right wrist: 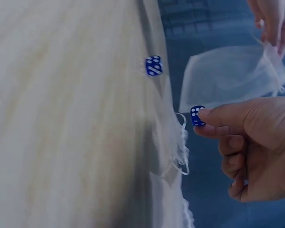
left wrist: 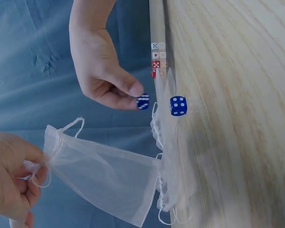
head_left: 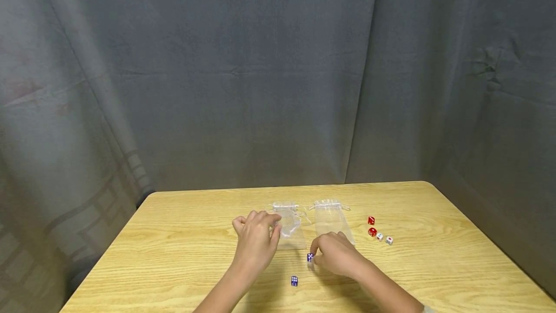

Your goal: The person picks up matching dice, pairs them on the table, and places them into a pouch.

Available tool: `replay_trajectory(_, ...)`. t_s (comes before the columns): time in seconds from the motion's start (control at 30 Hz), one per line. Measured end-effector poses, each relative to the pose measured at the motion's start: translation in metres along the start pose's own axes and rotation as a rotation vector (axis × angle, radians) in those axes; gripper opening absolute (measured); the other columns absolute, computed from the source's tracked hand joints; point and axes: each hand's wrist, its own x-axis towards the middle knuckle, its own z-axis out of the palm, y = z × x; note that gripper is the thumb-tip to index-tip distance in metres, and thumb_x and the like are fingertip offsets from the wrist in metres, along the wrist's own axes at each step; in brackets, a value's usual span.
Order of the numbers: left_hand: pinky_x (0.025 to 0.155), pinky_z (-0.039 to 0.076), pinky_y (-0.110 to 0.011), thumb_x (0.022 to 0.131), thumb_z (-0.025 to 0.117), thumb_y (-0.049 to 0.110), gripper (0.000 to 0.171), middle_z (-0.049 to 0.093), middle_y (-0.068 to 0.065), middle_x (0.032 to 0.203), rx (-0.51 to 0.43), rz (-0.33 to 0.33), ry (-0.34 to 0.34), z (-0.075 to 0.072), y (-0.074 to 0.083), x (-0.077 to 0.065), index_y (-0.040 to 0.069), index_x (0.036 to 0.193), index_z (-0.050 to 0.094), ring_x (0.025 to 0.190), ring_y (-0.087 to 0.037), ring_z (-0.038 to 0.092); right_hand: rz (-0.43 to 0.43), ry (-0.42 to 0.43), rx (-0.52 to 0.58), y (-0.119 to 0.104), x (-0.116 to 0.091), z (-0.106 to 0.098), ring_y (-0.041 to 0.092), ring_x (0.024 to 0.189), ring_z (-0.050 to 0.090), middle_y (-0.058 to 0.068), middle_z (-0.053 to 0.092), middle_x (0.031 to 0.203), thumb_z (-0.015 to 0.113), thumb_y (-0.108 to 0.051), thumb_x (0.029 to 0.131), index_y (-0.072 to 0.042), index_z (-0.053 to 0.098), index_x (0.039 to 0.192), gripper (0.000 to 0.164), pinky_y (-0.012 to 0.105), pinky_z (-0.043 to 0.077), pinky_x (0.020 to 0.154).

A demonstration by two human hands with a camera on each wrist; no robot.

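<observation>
My left hand (head_left: 257, 240) pinches a sheer white drawstring bag (left wrist: 102, 173) by its gathered neck, and the bag hangs out sideways above the table. Between thumb and forefinger, my right hand (head_left: 340, 256) holds a blue die (right wrist: 197, 115) with white pips, raised off the wood. The right hand's other fingers are curled in. A second blue die (head_left: 294, 281) lies on the table nearer the front, below and between the hands. Another sheer drawstring bag (head_left: 328, 217) lies flat just beyond the right hand, which covers its lower end.
To the right on the wooden table (head_left: 182, 235) lie a red die (head_left: 371, 220), another red die (head_left: 372, 232), a white die (head_left: 380, 236) and a second white die (head_left: 389, 240). A grey curtain (head_left: 243, 86) hangs behind the table's back edge.
</observation>
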Motion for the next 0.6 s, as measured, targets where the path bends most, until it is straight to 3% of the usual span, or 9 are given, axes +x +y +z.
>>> replay_trajectory(0.2, 0.077, 0.023, -0.045, 0.073, 0.075, 0.008, 0.014, 0.065, 0.003, 0.078, -0.001, -0.002, -0.007, 0.0, 0.0, -0.001, 0.007, 0.086, 0.07, 0.071, -0.01, 0.047, 0.014, 0.115, -0.018, 0.004, 0.003, -0.01, 0.007, 0.063, 0.046, -0.006, 0.065, 0.077, 0.074, -0.015, 0.075, -0.014, 0.072, 0.08, 0.005, 0.035, 0.037, 0.065)
replay_trajectory(0.37, 0.078, 0.023, -0.046, 0.074, 0.075, 0.008, 0.015, 0.065, 0.003, 0.078, -0.004, -0.006, -0.024, 0.001, -0.001, -0.002, 0.007, 0.087, 0.07, 0.07, -0.009, 0.045, 0.065, 0.17, 0.013, 0.004, 0.005, -0.015, 0.014, 0.072, 0.053, -0.001, 0.065, 0.083, 0.074, -0.015, 0.077, -0.013, 0.071, 0.083, 0.007, 0.034, 0.044, 0.061)
replay_trajectory(0.6, 0.078, 0.024, -0.046, 0.073, 0.075, 0.008, 0.015, 0.065, 0.002, 0.079, -0.001, -0.009, -0.028, 0.001, -0.001, -0.003, 0.007, 0.087, 0.07, 0.071, -0.01, 0.046, 0.091, 0.278, 0.024, 0.001, 0.004, -0.025, 0.019, 0.079, 0.061, 0.001, 0.067, 0.092, 0.075, -0.015, 0.075, -0.015, 0.071, 0.085, 0.011, 0.035, 0.049, 0.067)
